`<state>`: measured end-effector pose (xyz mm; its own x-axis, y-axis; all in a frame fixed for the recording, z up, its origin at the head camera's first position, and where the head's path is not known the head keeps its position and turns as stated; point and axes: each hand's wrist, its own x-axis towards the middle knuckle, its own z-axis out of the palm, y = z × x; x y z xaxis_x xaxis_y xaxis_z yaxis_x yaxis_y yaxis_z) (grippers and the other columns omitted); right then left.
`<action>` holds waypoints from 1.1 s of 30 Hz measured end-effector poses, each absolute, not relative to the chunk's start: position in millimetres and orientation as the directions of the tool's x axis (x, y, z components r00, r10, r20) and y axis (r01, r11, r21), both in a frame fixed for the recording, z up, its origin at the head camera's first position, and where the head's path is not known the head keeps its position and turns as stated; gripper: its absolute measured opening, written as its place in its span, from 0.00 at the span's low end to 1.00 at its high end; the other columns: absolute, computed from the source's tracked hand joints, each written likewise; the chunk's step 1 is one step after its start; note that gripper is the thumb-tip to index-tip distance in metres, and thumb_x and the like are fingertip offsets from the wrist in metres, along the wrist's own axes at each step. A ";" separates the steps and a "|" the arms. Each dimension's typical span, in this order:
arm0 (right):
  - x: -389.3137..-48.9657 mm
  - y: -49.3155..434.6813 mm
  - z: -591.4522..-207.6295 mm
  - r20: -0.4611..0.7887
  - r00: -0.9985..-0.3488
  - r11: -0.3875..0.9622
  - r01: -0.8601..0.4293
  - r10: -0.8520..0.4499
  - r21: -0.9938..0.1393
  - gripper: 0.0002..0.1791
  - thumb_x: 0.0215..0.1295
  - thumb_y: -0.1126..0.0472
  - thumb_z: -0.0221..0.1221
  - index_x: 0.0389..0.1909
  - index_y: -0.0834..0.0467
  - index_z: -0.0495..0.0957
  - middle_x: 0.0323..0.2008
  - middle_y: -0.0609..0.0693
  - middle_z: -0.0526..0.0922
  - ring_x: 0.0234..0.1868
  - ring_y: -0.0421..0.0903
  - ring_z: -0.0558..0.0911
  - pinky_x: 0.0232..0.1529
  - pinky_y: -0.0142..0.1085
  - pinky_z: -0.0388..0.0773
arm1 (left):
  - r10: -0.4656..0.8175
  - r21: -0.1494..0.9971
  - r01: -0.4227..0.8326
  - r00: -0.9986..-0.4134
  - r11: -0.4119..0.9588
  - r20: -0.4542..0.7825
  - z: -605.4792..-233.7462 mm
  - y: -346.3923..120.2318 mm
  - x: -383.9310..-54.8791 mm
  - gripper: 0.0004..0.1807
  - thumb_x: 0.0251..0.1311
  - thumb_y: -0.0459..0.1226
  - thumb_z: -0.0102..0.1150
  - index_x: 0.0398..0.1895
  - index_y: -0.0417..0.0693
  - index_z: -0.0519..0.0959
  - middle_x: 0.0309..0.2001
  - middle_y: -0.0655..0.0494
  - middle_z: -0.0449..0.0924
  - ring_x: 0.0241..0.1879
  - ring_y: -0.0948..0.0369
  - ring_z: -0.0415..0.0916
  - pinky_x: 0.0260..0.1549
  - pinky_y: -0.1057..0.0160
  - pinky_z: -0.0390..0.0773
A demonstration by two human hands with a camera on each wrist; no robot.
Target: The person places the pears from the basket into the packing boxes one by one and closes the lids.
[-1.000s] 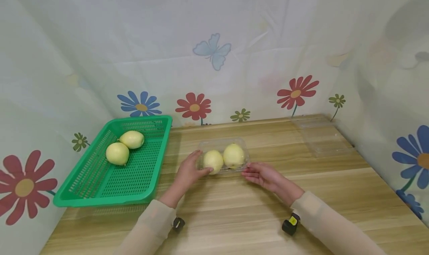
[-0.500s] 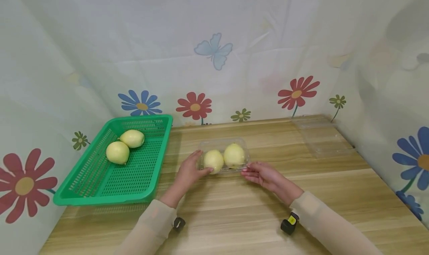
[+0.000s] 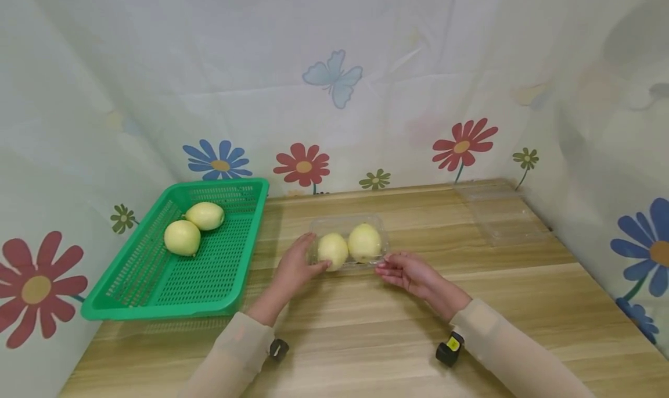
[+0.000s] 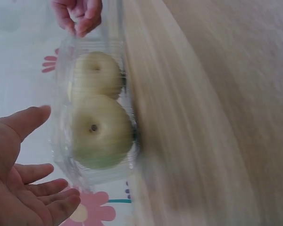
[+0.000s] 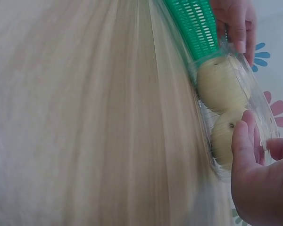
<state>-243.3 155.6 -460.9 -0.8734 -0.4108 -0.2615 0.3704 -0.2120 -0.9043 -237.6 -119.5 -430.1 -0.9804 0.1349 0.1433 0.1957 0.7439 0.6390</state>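
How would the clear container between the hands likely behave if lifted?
The clear container would probably flex under a squeeze, since its see-through walls look thin. It likely feels fairly heavy for its size, as two large fruits take up much of it. Those rounded fruits might shift if it tilts.

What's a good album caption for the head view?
Left hand and right hand at a clear plastic box of two pears, beside a green plastic basket holding two more pears.
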 end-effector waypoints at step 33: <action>-255.8 130.2 -461.8 -0.250 -0.898 -0.193 0.334 -0.363 -0.922 0.08 0.79 0.68 0.42 0.42 0.64 0.71 0.29 0.45 0.86 0.35 0.37 0.88 0.43 0.28 0.87 | 0.249 0.544 0.369 -0.926 0.753 0.284 -394.8 -141.4 -161.6 0.13 0.67 0.37 0.64 0.52 0.44 0.85 0.50 0.50 0.88 0.49 0.52 0.84 0.53 0.48 0.84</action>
<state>-255.8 130.2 -461.8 -0.8979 -0.3626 -0.2498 0.3345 -0.1927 -0.9225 -161.6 -141.4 -394.8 -0.9260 0.2486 0.2842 0.3692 0.7534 0.5440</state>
